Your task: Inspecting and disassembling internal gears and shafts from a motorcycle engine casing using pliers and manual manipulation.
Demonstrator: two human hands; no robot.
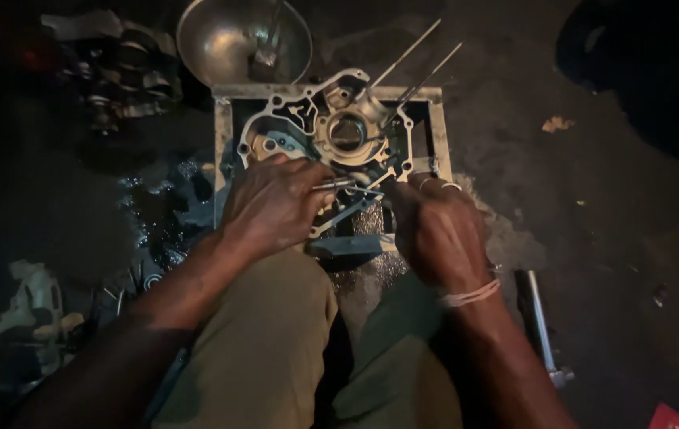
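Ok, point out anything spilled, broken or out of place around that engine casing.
A wet, glistening patch spreads over the dark floor left of the engine casing, beside the left hand; it looks like spilled liquid. Loose parts lie scattered at upper left. The casing itself shows no visible damage.

Engine casing [331,127] on frame [223,151], bowl [220,40] behind it, ratchet handle [538,326] right (on ground)

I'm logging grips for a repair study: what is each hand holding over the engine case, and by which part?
The left hand pinches a thin metal rod near its end. The right hand rests on the engine case; what it grips cannot be told.
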